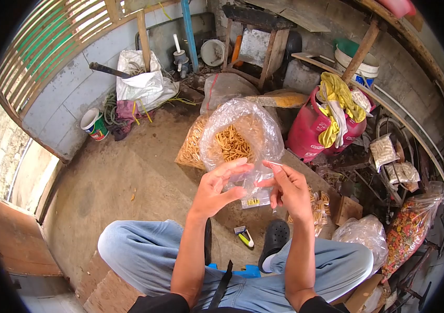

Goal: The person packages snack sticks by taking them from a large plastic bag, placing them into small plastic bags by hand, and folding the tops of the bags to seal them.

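Sticks [232, 143], thin and golden brown, sit in a big clear bag [270, 130] on the floor, just past the hands in the head view. The top of the bag is wide, so you can see down into it. More brown sticks fill another clear bag [190, 146] right beside it, on the left.

The left hand [216, 189] is up in front of the big bag. Its fingers and thumb curve wide apart, like the letter C. The right hand [288, 189] is near it, with its fingers bent and close together. A bit of thin clear plastic [248, 182] shows between the two hands. It is so see-through that I cannot tell how the fingers touch it, or if the right fingers pinch it. Just under it is a clear packet [256, 201] with a yellow mark.

Closer in, a small green and white tool [244, 237] lies on the floor [149, 185], near a black shoe [276, 237] with holes. Blue jeans [141, 240] cover the bent legs on both sides.

To the right stands a dark pink tub [305, 130] with a yellow cloth [334, 94] on top. Far left are a white sack [146, 88] and a little bucket [94, 125].
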A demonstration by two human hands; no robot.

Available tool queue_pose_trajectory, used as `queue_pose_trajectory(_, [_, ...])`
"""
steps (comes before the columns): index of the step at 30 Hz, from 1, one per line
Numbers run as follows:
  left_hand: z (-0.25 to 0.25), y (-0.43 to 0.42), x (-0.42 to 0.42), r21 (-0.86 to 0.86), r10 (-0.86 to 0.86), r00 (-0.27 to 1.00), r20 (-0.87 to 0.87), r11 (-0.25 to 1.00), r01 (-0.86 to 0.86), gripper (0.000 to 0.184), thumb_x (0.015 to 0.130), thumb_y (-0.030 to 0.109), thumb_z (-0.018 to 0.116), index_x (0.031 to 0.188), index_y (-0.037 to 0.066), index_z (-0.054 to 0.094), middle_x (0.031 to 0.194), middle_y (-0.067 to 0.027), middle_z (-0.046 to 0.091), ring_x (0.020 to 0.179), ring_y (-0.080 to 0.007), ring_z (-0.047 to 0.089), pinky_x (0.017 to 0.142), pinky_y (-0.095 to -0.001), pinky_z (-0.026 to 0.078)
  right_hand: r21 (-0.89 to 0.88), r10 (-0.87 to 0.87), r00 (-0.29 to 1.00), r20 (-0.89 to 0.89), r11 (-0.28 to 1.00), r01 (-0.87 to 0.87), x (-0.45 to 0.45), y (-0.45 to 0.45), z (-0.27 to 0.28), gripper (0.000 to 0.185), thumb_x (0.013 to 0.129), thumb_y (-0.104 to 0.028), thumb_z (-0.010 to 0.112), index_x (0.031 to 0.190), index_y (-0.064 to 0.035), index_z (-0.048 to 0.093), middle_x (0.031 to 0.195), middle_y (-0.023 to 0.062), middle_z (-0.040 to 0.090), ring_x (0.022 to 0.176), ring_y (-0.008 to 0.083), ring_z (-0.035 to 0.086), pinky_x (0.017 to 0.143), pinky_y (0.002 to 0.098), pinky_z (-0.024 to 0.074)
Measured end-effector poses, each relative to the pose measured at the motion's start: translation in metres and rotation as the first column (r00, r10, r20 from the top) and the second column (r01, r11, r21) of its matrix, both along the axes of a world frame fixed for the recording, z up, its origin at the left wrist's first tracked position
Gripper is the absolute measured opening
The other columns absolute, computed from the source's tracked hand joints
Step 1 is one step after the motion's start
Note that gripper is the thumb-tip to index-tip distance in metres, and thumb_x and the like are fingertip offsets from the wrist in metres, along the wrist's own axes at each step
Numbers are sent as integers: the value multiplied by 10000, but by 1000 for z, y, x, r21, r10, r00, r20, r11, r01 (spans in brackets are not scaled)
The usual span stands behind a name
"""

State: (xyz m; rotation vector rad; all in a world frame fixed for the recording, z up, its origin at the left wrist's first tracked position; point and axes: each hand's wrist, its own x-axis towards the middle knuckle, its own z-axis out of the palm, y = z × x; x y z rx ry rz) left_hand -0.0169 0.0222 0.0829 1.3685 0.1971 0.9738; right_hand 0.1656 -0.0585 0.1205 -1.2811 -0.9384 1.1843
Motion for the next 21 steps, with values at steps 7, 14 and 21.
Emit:
queue_pose_trajectory(7, [-2,-5,6,-150,227,947,-226,953,-264,291,936,174,573,1126,-44,597,1002,-126,668,905,-147,634,796,-274,512,-13,7,996,-88,1000,-8,1,-3,4,347,966,-233,507,1222,-3,560,894,95,702,502,42,539,433,169,378])
queue_pose_trajectory(14, [5,-8,9,-245,355,911,-209,883,-400,250,945,200,554,983,-39,618,855,-119,682,664,-153,663,565,-263,544,203,161,965,208,958,-204,9,-4,-14,289,899,-147,624,1166,-35,627,1014,60,683,724,42,556,549,192,429])
queue_pose_trajectory(21, [11,-11,11,-216,403,825,-396,833,-510,264,915,246,610,839,-7,615,656,-65,631,496,-97,579,422,-217,444,163,110,989,102,979,-126,0,-2,-3,310,966,-173,513,1227,-22,582,968,85,686,808,104,650,485,207,439])
